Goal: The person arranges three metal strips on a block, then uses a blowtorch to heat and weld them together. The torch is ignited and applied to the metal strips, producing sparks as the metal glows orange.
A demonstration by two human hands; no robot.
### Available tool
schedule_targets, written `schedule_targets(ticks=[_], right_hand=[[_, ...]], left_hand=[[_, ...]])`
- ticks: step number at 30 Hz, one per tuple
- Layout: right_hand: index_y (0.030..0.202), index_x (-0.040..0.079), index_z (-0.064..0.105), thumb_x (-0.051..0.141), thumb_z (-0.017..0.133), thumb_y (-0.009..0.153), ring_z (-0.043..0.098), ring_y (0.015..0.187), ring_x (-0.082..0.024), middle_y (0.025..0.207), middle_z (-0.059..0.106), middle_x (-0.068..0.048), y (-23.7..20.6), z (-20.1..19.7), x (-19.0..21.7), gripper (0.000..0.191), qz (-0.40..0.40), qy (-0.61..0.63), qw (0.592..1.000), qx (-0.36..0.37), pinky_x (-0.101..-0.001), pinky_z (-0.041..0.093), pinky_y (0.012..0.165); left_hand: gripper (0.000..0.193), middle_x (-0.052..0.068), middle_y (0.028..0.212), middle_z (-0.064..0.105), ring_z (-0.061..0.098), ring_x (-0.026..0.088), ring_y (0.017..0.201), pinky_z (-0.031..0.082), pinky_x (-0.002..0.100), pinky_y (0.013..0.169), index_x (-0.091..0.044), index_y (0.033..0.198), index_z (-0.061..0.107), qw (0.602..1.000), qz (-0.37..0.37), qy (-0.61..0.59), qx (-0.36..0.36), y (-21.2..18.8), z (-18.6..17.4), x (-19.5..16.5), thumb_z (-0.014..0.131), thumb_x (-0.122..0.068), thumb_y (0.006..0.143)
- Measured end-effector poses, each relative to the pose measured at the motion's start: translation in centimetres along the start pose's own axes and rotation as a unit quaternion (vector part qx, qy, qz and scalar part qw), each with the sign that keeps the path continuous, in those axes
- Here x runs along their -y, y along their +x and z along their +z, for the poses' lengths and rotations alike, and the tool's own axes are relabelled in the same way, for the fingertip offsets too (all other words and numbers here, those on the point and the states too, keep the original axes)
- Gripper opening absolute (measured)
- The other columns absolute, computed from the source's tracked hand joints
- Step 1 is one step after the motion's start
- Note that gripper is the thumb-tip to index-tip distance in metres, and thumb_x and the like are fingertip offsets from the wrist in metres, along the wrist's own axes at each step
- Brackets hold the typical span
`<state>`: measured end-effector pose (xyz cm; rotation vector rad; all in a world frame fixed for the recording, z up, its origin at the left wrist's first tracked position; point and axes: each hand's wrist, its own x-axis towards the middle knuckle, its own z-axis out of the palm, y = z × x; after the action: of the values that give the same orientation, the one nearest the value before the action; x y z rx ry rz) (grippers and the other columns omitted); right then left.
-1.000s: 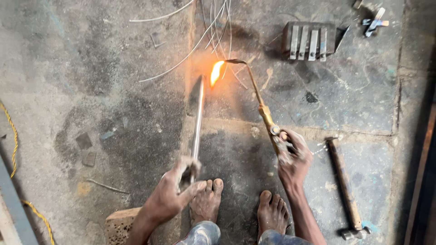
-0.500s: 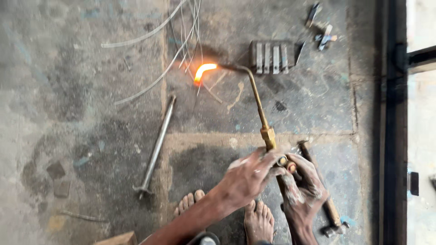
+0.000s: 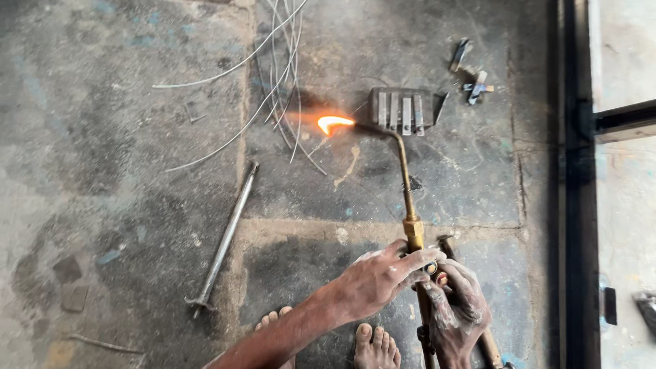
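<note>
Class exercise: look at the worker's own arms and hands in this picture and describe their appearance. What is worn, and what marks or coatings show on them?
Both hands are bare: no gloves, rings or watch show. The left hand and right hand are smeared with pale, chalky dust or residue, heaviest on the fingers and knuckles. The left forearm is uncovered, with no sleeve in view. The right forearm is out of the picture.

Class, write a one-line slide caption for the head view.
Both hands, left and right, grip a lit torch over the concrete floor; a steel rod lies beside.
</note>
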<state>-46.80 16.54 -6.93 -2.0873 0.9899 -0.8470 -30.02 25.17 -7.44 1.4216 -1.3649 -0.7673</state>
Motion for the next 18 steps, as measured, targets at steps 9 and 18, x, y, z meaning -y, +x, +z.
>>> schedule_targets(ticks=[9, 18], right_hand=[[0.124, 0.0, 0.071, 0.01, 0.08, 0.084, 0.071, 0.111, -0.02, 0.124, 0.072, -0.014, 0.11, 0.11, 0.1, 0.042, 0.037, -0.011, 0.999, 0.008, -0.0318, 0.058, 0.094], [0.125, -0.003, 0.069, 0.003, 0.076, 0.088, 0.069, 0.115, -0.022, 0.127, 0.07, -0.017, -0.09, 0.09, -0.37, 0.038, 0.019, 0.048, 0.999, 0.001, -0.0314, 0.056, 0.099]], left_hand=[[0.05, 0.032, 0.137, 0.052, 0.076, 0.035, 0.092, 0.07, 0.036, 0.071, -0.013, 0.154, 0.045, 1.0, -0.007, 0.02, 0.013, 0.24, -0.41, -0.13, 0.049, -0.03, 0.108], [0.052, 0.028, 0.138, 0.052, 0.075, 0.036, 0.094, 0.069, 0.037, 0.074, -0.013, 0.154, 0.045, 1.0, -0.012, 0.014, 0.017, 0.3, -0.57, -0.23, 0.045, -0.036, 0.108]])
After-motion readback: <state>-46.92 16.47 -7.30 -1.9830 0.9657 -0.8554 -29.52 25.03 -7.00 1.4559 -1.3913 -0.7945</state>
